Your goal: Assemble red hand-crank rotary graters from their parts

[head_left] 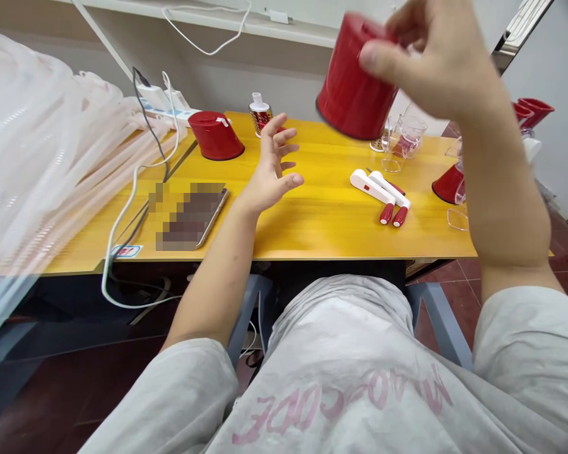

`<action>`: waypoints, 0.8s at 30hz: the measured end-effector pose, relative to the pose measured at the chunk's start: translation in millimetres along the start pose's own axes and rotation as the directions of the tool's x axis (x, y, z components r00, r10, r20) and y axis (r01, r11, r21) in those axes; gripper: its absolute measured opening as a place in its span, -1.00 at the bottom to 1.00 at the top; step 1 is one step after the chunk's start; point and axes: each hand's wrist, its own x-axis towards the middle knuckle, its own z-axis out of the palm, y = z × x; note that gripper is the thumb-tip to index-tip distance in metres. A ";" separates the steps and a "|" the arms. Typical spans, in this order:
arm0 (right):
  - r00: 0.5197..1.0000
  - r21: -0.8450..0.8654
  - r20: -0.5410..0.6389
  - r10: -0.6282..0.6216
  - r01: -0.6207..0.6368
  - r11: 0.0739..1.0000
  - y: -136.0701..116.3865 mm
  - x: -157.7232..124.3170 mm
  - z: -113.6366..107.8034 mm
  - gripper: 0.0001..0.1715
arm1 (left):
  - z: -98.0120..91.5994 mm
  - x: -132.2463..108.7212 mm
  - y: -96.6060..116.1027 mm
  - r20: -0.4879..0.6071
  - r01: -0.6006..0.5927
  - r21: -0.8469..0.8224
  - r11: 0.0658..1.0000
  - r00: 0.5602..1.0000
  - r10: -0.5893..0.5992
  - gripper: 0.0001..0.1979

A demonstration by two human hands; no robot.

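My right hand (pixel 430 57) is raised high above the yellow table (pixel 322 221) and grips a red plastic cup-shaped housing (pixel 353 82), tilted with its open end down and to the left. My left hand (pixel 272 167) hovers over the middle of the table, fingers spread and holding nothing. A second red housing (pixel 216 135) stands on the table at the back left. Two white handles with red tips (pixel 383 197) lie side by side to the right of my left hand.
A small metal grater drum (pixel 260 115) stands at the back. Clear plastic parts (pixel 404 139) and more red pieces (pixel 449 183) sit at the right. A phone (pixel 189 214), a power strip (pixel 163 104) with cables and a heap of clear bags (pixel 42 164) occupy the left.
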 end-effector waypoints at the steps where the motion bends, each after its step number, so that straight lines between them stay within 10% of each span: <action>1: 0.998 -0.040 0.035 -0.059 0.060 0.997 -8.0 -12.9 11.8 -0.09 | 0.0 2.0 -0.2 0.001 -0.027 -0.015 1.000 1.000 0.027 0.62; 15: 0.941 0.172 0.312 0.129 -0.190 0.967 37.2 -115.7 135.5 0.08 | 31.9 -12.2 18.6 0.309 0.043 -0.101 0.994 0.951 -0.010 0.58; 24: 0.932 0.292 0.303 0.200 -0.290 0.911 46.1 -135.0 143.5 0.07 | 25.4 -18.8 32.7 0.327 0.181 0.031 0.983 0.927 -0.181 0.38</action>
